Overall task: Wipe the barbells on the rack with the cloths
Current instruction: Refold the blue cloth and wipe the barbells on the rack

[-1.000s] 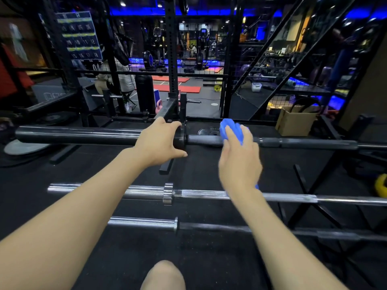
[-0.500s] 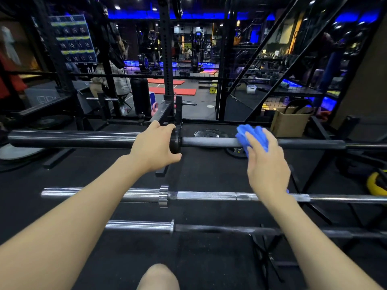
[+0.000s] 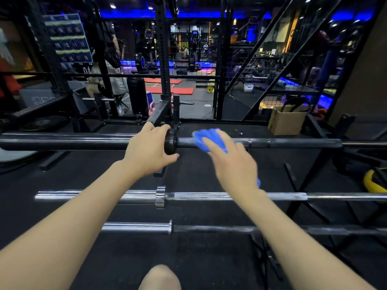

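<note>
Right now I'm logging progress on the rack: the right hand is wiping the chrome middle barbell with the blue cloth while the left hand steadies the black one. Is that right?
Not quite. The head view shows the right hand pressing the blue cloth on the black top barbell, not the chrome middle barbell. The left hand does steady the black one, at its collar.

A cardboard box (image 3: 287, 120) stands on the dark floor (image 3: 209, 170) at right, beside a wire fence (image 3: 240, 59). Red mats (image 3: 169, 90) lie beyond (exercise machines behind them), a numbered board (image 3: 68, 38) hangs upper left.
</note>
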